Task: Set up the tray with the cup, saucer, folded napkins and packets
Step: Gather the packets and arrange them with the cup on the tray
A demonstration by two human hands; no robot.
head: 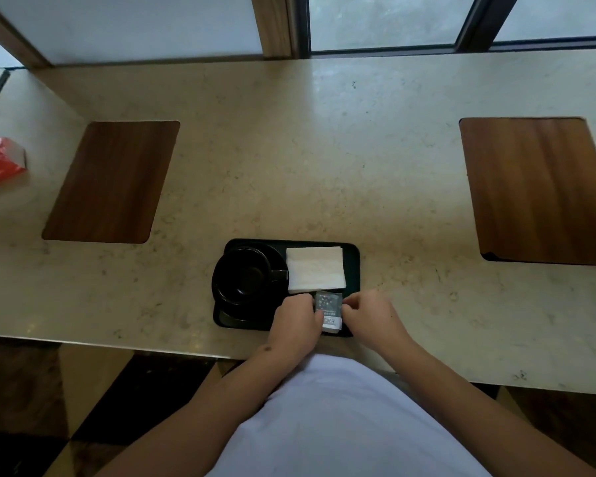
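A black tray lies at the counter's near edge. On its left half a black cup stands on a black saucer, handle pointing right. Folded white napkins fill the tray's far right part. Just in front of them lie grey packets with printed labels. My left hand pinches the packets' left edge and my right hand pinches their right edge, both resting on the tray's near right corner.
Two brown wooden mats sit on the beige stone counter, one at the left, one at the right. A red packet lies at the far left edge. Windows run along the back.
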